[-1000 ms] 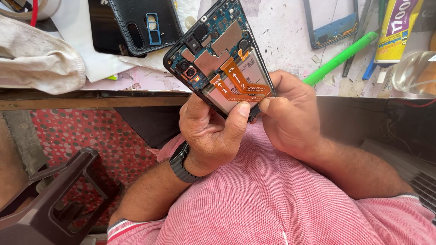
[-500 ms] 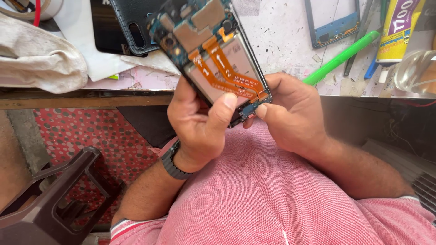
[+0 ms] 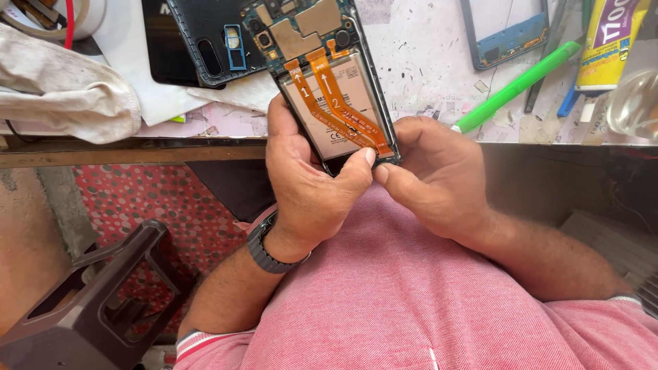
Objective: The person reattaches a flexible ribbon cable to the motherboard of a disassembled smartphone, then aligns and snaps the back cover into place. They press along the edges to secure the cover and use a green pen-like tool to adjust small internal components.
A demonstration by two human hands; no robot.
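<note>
An opened smartphone (image 3: 329, 82) with its back removed shows a battery, a circuit board and two orange ribbon cables. My left hand (image 3: 308, 192) grips its lower part from below, thumb pressed on the bottom end near the cables. My right hand (image 3: 439, 178) pinches the phone's lower right corner with thumb and forefinger. The phone is held above the edge of the worktable (image 3: 425, 82), top end pointing away from me. A dark watch sits on my left wrist.
On the table lie a black phone back cover (image 3: 205, 41), a phone frame (image 3: 507, 34), a green tool (image 3: 514, 85), a yellow glue tube (image 3: 606, 44), a clear glass object (image 3: 634, 103) and a white cloth (image 3: 68, 96). A dark plastic stool (image 3: 89, 301) stands at lower left.
The phone has turned from a slant to nearly upright and moved up and away from me. My left thumb has shifted to its bottom end, meeting my right fingertips.
</note>
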